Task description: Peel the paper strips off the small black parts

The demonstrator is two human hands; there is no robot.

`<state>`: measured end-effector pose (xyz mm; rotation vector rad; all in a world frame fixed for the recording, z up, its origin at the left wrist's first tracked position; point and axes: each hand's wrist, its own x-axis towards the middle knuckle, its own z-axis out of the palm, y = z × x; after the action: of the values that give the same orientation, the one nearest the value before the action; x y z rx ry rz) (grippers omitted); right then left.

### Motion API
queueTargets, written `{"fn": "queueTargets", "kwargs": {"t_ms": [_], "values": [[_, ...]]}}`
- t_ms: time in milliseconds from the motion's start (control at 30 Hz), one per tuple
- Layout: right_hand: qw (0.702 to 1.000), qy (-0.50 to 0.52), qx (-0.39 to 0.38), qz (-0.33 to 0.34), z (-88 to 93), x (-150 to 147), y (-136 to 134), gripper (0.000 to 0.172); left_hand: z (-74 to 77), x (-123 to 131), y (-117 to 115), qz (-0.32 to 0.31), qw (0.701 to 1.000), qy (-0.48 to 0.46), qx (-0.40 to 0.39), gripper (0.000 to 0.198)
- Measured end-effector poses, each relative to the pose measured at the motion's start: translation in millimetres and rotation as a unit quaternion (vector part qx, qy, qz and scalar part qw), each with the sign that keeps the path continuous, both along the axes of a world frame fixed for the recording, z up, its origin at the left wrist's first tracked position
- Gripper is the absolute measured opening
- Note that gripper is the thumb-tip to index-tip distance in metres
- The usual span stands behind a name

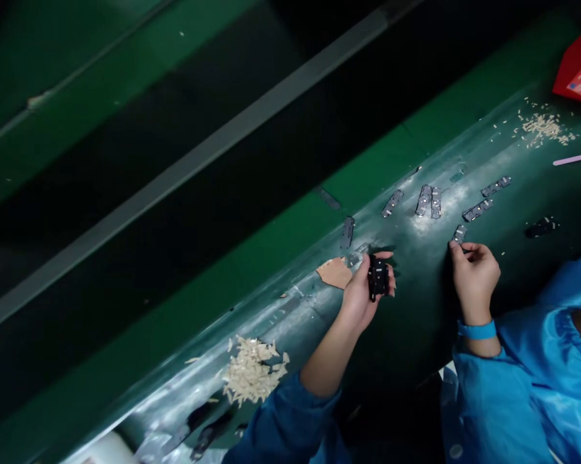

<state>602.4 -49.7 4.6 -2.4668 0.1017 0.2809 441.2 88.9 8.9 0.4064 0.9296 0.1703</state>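
Note:
My left hand (362, 290) grips a small stack of black flat parts (378, 278) above the green work surface (416, 303). My right hand (474, 274) pinches one small dark strip part (459, 234) at its fingertips, low on the surface. Several more dark strip parts lie loose beyond the hands, such as a pair (429, 201) and two others (478, 209) further right. Both arms wear blue sleeves, and the right wrist has a blue band (476, 330).
A pile of pale slivers (251, 374) lies at the left, another scatter of slivers (541, 125) at the far right. A tan scrap (335, 272) sits by my left hand. A red box (580, 64) and a pink stick (575, 158) are at the right edge. A grey rail (198, 161) crosses behind.

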Motion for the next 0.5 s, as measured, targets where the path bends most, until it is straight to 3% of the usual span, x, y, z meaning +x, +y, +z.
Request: {"fn": "queueTargets", "kwargs": {"t_ms": [100, 267, 400, 500], "values": [[0.994, 0.041, 0.097, -0.019, 5.8, -12, -3, 0.041, -1.3, 3, -1, -0.004, 1.0, 0.001, 0.003, 0.05], [0.957, 0.178, 0.228, -0.006, 35.9, -51, 12, 0.043, -0.3, 13, -5, 0.021, 0.999, -0.002, -0.024, 0.046], [0.94, 0.21, 0.264, 0.041, 49.5, -84, 32, 0.033, 3.3, 22, -6, 0.053, 0.998, 0.007, -0.045, 0.051], [0.95, 0.182, 0.224, 0.117, 48.7, -97, 36, 0.026, 4.3, 23, -3, 0.059, 0.996, -0.008, -0.065, 0.055]]}}
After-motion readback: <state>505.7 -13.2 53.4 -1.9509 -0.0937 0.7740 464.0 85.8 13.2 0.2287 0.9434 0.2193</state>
